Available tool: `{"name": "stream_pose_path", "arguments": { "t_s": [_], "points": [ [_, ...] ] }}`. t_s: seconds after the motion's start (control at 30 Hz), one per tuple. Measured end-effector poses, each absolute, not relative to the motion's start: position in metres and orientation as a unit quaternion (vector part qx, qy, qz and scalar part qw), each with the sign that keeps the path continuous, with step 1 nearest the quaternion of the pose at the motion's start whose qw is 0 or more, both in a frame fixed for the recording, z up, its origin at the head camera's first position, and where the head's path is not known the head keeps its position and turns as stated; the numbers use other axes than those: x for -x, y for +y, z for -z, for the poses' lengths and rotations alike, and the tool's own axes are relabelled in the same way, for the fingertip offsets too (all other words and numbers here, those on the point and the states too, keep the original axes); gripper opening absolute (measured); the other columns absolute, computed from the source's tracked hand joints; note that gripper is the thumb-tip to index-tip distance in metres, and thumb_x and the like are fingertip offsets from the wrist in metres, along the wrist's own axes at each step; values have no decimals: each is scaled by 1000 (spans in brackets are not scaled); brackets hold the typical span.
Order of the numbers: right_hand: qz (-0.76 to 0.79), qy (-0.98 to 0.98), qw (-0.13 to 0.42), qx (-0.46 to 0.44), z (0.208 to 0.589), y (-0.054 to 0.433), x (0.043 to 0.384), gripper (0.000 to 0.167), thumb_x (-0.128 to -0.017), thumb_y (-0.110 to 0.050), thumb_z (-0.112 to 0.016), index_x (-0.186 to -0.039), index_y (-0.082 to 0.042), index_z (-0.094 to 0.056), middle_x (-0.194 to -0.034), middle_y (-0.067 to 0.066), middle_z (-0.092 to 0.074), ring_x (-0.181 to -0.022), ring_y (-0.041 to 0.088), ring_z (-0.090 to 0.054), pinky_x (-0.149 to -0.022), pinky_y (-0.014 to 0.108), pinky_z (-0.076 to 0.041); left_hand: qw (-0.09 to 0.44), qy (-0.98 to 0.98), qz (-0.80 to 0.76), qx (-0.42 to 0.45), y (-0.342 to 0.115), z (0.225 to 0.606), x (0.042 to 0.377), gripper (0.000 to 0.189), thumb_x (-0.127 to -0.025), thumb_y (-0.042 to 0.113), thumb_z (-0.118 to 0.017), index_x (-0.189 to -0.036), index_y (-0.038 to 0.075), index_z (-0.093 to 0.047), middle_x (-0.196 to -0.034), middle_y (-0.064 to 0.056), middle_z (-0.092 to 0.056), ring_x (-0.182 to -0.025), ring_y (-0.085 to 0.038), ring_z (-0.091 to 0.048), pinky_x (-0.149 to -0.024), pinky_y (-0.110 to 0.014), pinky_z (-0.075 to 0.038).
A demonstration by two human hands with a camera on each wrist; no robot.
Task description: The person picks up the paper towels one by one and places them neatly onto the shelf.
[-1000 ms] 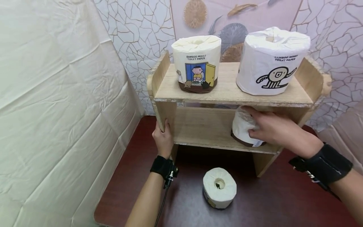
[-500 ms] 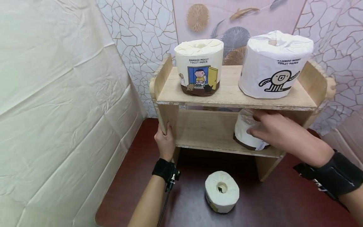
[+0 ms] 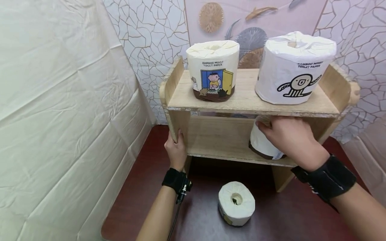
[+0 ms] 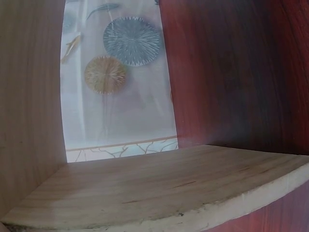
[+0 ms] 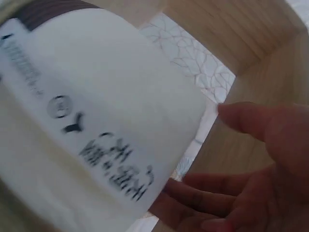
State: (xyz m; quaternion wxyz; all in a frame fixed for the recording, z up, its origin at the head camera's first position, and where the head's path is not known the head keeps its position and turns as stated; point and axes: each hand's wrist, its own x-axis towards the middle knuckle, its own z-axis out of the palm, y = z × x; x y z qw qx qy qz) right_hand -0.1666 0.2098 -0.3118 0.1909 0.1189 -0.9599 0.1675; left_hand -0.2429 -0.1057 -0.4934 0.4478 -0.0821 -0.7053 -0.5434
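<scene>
In the head view, my left hand (image 3: 176, 150) grips the front edge of the left side panel of a wooden two-tier shelf (image 3: 211, 135). On its lower board, at the right, stands a white wrapped toilet paper roll (image 3: 263, 142) with a brown band at its base. My right hand (image 3: 289, 135) reaches over that roll, below the upper board, which hides the fingertips. In the right wrist view, thumb and loosely bent fingers (image 5: 212, 193) lie by the top edge of the roll (image 5: 125, 87), with a gap between them.
Two larger wrapped rolls stand on the upper board, a cartoon-printed roll (image 3: 212, 72) and a white roll (image 3: 294, 70). Another toilet paper roll (image 3: 236, 202) stands on the dark red table (image 3: 135, 207) in front. Pale cloth (image 3: 75, 134) hangs at the left.
My right hand has turned at the wrist, its forearm swinging left and its thumb moving from the roll's front toward its top. The roll stays in place; my left hand keeps its grip.
</scene>
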Motion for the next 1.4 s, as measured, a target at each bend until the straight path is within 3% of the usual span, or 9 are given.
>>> {"name": "stream_pose_path", "arguments": {
  "t_s": [0.13, 0.27, 0.4, 0.5, 0.6, 0.7, 0.83, 1.07, 1.4],
  "points": [
    [-155, -950, 238, -131, 314, 204, 172, 60, -94, -24, -73, -147, -4, -53, -141, 32, -46, -123, 52, -51, -85, 66, -50, 445, -708, 542, 87, -105, 495, 240, 32, -108, 12, -62, -135, -5, -65, -113, -26, -74, -91, -35, -76, -68, -49, -58],
    [-150, -947, 245, -143, 316, 198, 178, 67, -93, -22, -72, -155, -6, -49, -163, 26, -31, -143, 47, -32, -113, 68, -25, 442, -708, 544, 89, -104, 495, 239, 32, -108, 12, -62, -134, -5, -65, -112, -26, -74, -90, -35, -76, -67, -49, -58],
    [-149, -966, 198, -79, 317, 191, 181, 73, -96, -31, -71, -158, -6, -42, -160, 30, -30, -139, 54, -35, -104, 74, -34, 447, -704, 545, 93, -105, 495, 241, 29, -108, 10, -63, -133, -4, -66, -110, -25, -75, -89, -35, -76, -67, -50, -58],
    [-138, -974, 175, -36, 318, 186, 182, 73, -97, -41, -71, -153, -2, -46, -141, 35, -44, -117, 58, -51, -70, 71, -50, 453, -699, 545, 99, -105, 494, 243, 28, -107, 9, -63, -132, -4, -67, -109, -25, -75, -88, -36, -76, -66, -51, -58],
    [-117, -975, 185, -28, 320, 181, 182, 72, -97, -45, -72, -149, 1, -52, -126, 36, -53, -98, 56, -58, -46, 60, -47, 455, -697, 546, 95, -105, 492, 244, 29, -105, 6, -65, -132, -4, -67, -111, -26, -75, -91, -37, -76, -67, -52, -59],
    [-116, -975, 187, -31, 320, 177, 185, 80, -96, -45, -75, -155, -1, -45, -142, 37, -47, -116, 56, -54, -69, 64, -53, 453, -699, 547, 84, -105, 491, 244, 31, -104, 4, -65, -134, -4, -66, -116, -27, -74, -96, -38, -76, -71, -54, -60],
    [-119, -979, 165, -19, 320, 172, 189, 93, -94, -44, -77, -163, -2, -31, -164, 32, -25, -142, 56, -32, -102, 77, -37, 447, -705, 545, 73, -104, 491, 245, 30, -105, 2, -64, -133, -8, -65, -115, -30, -73, -96, -41, -75, -72, -57, -60],
    [-130, -980, 149, -13, 322, 169, 195, 93, -93, -43, -78, -163, -1, -31, -165, 32, -22, -146, 57, -26, -107, 82, -25, 453, -702, 543, 82, -105, 490, 244, 28, -104, 1, -64, -131, -8, -65, -112, -30, -73, -93, -42, -75, -71, -56, -59],
    [-97, -990, 97, 19, 327, 170, 196, 78, -95, -40, -73, -149, 10, -47, -142, 42, -46, -120, 63, -51, -84, 76, -45, 443, -699, 554, 91, -107, 494, 244, 29, -107, 11, -64, -134, -2, -67, -112, -24, -75, -91, -36, -76, -69, -52, -59]
  ]
}}
